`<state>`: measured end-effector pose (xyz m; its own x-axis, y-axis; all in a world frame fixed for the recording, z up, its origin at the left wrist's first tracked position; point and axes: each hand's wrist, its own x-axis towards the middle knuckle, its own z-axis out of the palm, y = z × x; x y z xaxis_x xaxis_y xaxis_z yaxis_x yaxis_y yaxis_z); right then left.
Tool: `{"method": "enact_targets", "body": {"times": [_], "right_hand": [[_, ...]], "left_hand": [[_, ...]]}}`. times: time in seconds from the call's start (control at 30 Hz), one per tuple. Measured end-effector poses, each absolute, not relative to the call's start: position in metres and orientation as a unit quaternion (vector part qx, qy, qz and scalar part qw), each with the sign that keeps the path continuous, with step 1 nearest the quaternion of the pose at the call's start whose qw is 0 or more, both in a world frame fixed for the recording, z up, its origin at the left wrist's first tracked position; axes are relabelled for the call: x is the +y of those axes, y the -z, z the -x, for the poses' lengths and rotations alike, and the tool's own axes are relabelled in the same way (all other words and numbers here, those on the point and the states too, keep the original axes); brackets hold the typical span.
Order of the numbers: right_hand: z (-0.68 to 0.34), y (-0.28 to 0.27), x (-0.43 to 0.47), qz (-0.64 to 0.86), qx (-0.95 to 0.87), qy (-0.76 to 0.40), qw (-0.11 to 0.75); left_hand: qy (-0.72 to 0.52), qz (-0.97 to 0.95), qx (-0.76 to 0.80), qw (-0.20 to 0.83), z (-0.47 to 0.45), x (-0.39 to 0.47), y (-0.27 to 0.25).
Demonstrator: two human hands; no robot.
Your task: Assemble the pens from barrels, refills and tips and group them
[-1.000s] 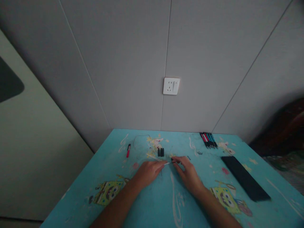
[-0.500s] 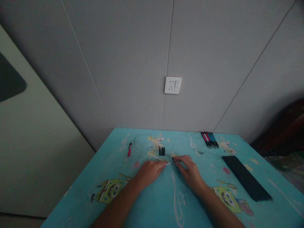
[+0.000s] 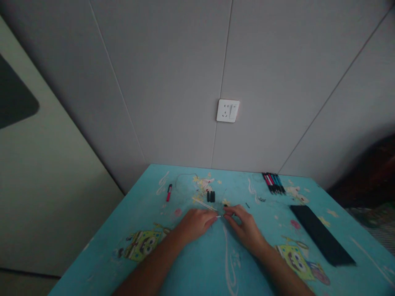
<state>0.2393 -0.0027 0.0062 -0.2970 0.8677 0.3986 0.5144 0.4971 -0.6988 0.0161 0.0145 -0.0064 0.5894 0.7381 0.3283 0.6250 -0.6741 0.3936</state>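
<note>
Over the middle of the table, my left hand [image 3: 195, 224] is closed in a pinch on a thin white stick, which looks like a pen refill [image 3: 219, 216]. Its short exposed end points at the fingertips of my right hand [image 3: 243, 226]. Those fingers are also pinched together, at the refill's tip; whatever tiny piece they hold is too small to name. A small black piece [image 3: 225, 205] shows by the right index finger. Beyond the left hand lie thin white sticks [image 3: 203, 204]. Short black tubes [image 3: 210, 196] lie side by side behind the hands.
A pink and black pen part [image 3: 169, 193] lies at the left. Several pens [image 3: 274, 183] sit in a row at the back right, above a flat dark case [image 3: 322, 235]. A small dark piece [image 3: 247, 205] lies beyond the right hand. The wall has a socket [image 3: 228, 110].
Both hands have come slightly nearer to me, and the exposed length of refill between them looks shorter. The small dark piece beyond the right hand now shows clear of it. The view has shifted slightly.
</note>
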Motion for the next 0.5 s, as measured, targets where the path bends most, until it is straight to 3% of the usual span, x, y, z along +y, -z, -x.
{"method": "enact_targets", "body": {"times": [0.33, 0.5], "right_hand": [[-0.229, -0.006, 0.018, 0.476, -0.777, -0.162, 0.378], [-0.210, -0.012, 0.052, 0.496, -0.829, -0.089, 0.243]], "left_hand": [[-0.219, -0.858, 0.456, 0.089, -0.009, 0.017, 0.001], [-0.236, -0.806, 0.536, 0.082, 0.006, 0.026, -0.008]]}}
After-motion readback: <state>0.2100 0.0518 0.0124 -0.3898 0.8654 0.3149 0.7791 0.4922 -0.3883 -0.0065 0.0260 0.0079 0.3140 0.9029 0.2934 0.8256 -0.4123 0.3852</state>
